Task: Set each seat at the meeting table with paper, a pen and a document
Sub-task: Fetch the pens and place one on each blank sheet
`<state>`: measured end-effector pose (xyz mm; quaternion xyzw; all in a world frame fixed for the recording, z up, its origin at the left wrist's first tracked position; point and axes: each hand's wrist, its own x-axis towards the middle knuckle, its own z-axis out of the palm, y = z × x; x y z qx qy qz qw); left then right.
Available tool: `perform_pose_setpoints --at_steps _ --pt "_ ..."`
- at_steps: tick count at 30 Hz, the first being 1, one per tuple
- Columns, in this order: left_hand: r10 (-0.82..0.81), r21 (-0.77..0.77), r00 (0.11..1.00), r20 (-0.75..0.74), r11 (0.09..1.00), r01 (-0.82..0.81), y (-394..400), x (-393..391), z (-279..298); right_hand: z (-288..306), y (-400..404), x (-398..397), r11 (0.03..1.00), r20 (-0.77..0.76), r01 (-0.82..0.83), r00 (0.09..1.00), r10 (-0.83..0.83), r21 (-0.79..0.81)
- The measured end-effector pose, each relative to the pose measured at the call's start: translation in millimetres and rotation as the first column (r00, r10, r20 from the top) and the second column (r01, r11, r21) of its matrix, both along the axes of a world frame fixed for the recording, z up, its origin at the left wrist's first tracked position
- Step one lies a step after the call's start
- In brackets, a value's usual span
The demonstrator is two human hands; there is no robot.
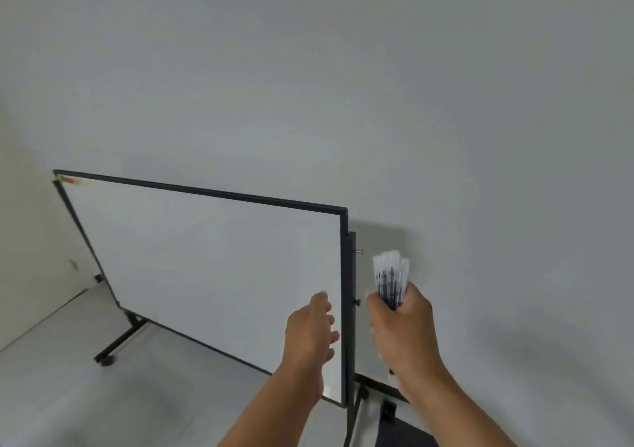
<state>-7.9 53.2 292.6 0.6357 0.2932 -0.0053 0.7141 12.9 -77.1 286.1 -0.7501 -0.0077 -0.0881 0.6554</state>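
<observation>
Pens, a bundle of clear plastic ones with dark ink cores (391,276), stand upright in the right hand (403,330), whose fingers wrap them. Left hand (310,331) hangs loose-fingered before the black-framed whiteboard on a wheeled stand (212,258).

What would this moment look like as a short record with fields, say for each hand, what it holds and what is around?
right hand: grips a bundle of pens, caps up
left hand: holds nothing, fingers relaxed, reaching toward the pens
whiteboard: blank, tilted, on a black wheeled stand
backdrop: plain wall, pale floor
meeting table: not in view
</observation>
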Motion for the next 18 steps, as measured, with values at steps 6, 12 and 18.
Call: perform_pose_setpoints --at_steps 6,12,18 --pt "0.286 -0.002 0.957 0.048 0.958 -0.286 70.4 -74.0 18.0 18.2 78.6 -36.6 0.961 0.056 -0.276 0.96 0.275 0.021" --pt "0.469 0.003 0.882 0.049 0.883 -0.469 138.3 -136.6 18.3 10.5 164.4 -69.3 0.887 0.073 -0.462 0.885 0.46 0.012" --pt "0.636 0.009 0.771 0.039 0.771 -0.637 230.5 -193.7 18.0 6.8 275.9 -105.9 0.794 0.063 -0.607 0.791 0.608 -0.039"
